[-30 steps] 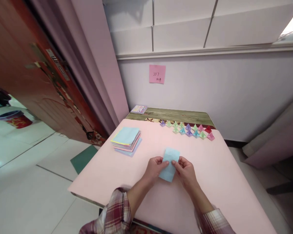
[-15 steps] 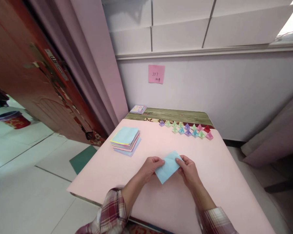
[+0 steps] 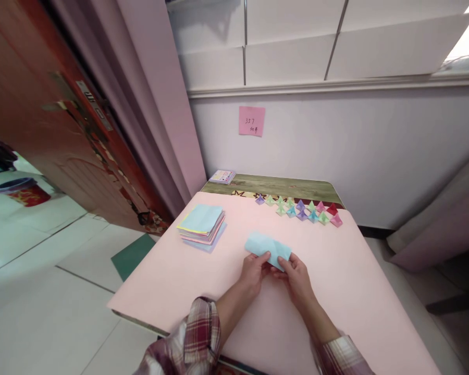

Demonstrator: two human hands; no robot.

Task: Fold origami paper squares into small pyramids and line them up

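A folded light blue paper (image 3: 266, 248) lies crosswise over the pink tabletop (image 3: 352, 281), held at its near edge by both hands. My left hand (image 3: 254, 271) pinches its left part and my right hand (image 3: 295, 275) pinches its right part, fingers closed on the sheet. A stack of coloured paper squares (image 3: 203, 224) sits to the left of my hands. Several small folded paper shapes (image 3: 301, 209) in purple, green, blue, pink and red stand in rows at the table's far edge.
A small pack of paper (image 3: 222, 176) lies on the wooden strip (image 3: 281, 185) behind the pink sheet. A pink sticky note (image 3: 251, 121) hangs on the wall. A reddish door (image 3: 42, 130) stands at the left, a curtain (image 3: 160, 104) beside it.
The blue paper has been turned from upright, through a slant, to lying crosswise. Both hands have kept hold of it and now grip its near edge.
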